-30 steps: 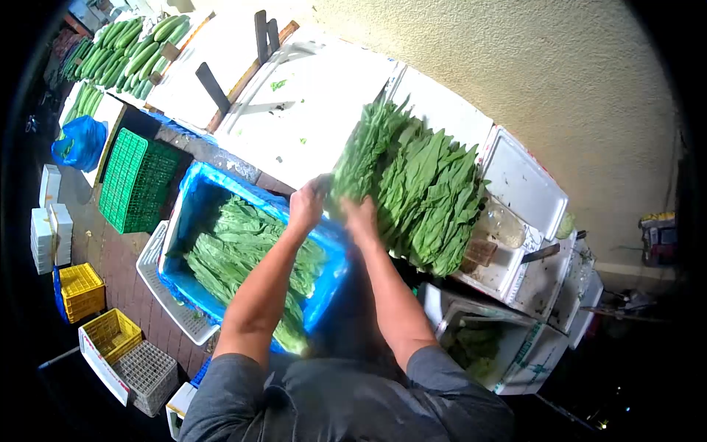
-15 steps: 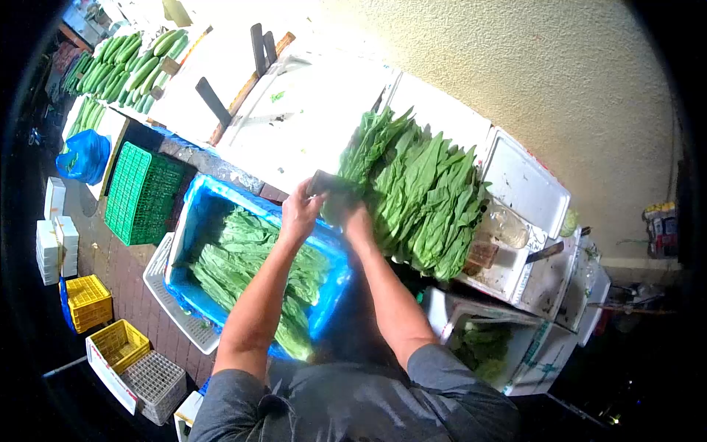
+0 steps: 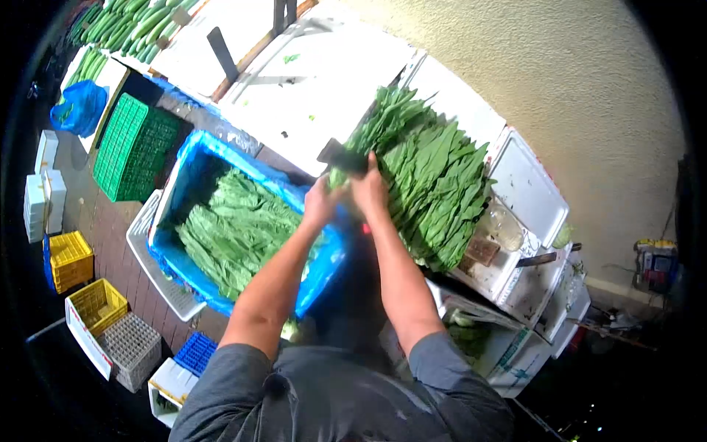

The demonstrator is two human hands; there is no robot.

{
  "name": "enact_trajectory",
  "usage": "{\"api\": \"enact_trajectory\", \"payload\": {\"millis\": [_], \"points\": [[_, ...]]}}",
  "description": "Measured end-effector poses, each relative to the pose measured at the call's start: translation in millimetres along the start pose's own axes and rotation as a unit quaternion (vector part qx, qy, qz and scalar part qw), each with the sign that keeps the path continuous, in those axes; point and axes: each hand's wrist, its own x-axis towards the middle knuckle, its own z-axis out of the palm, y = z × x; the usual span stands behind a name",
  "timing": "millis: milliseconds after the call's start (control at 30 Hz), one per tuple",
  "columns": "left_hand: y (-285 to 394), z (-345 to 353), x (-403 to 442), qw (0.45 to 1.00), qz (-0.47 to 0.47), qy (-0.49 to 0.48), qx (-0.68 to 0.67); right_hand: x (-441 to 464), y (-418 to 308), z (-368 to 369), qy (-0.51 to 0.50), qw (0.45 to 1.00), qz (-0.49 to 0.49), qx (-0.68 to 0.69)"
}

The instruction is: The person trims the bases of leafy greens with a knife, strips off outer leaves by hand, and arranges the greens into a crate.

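Observation:
My right hand (image 3: 370,190) is closed on a dark flat blade (image 3: 340,156), whose free end points left; its handle is hidden. Just left of it, my left hand (image 3: 321,202) pinches a pale green stem end (image 3: 337,178), blurred by motion. Right beside both hands, a thick pile of long leafy greens (image 3: 438,184) lies on white foam boxes. More greens (image 3: 236,225) lie in a blue-lined box (image 3: 193,151) below and left of my left hand.
A white worktop (image 3: 294,96) with leaf scraps extends behind. At left are a green crate (image 3: 125,151), a blue bag (image 3: 79,108), yellow crates (image 3: 71,258) and cucumbers (image 3: 132,26). Foam trays (image 3: 526,188) and a wooden block (image 3: 482,250) are at right; a wall (image 3: 560,88) rises beyond.
The view has shifted slightly. The blade has moved up and is seen more clearly than one second ago. My hands have come closer together, with a pale stem end now showing between them.

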Motion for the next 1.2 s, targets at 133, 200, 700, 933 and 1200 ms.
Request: {"api": "enact_trajectory", "payload": {"millis": [133,200,700,933,1200], "points": [[-9.9,-18.4,8.4,0.999,0.024,-0.037,0.008,18.4,14.1,17.0,0.028,0.999,-0.044,-0.01],[-9.7,-45.7,-7.9,0.999,0.043,-0.015,-0.011,7.7,19.4,10.9,0.047,0.997,-0.029,0.047],[-200.5,-186.5,-304.3,0.863,-0.396,0.127,-0.286,-333.3,27.7,90.6,-0.481,0.869,-0.029,-0.109],[-200.0,-167.6,-310.5,0.891,-0.355,0.057,-0.277,-360.2,16.1,97.5,-0.444,0.892,0.013,-0.083],[-160.7,-229.9,-325.0,0.882,-0.289,-0.151,-0.341,-358.8,-63.4,23.7,-0.419,0.901,0.05,0.095]]}}
